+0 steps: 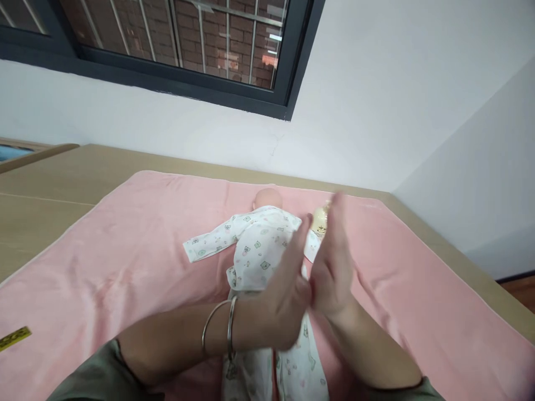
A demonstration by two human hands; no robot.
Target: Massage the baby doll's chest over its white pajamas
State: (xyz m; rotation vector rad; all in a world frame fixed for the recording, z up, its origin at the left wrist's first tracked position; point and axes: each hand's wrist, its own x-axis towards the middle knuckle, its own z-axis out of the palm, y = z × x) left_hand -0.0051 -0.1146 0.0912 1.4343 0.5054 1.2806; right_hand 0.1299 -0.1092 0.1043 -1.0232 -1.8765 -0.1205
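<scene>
While left hand (280, 301) and right hand (332, 267) press palms together above clothed doll (259, 245), bottle (321, 221) label unreadable, pink towel (125, 256) beneath

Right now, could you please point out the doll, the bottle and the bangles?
doll (267, 197): head view, on its bare head.
bottle (321, 221): head view, on its cream body.
bangles (231, 328): head view, on the left wrist.

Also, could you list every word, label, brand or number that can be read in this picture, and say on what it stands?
Nothing can be read for certain.
Bottle behind the hands: a dark mark on its pale label, too blurred to read.
Yellow tag on the pink towel: dark print, too small to read.
Doll's suit: only small pictures, no letters.
</scene>
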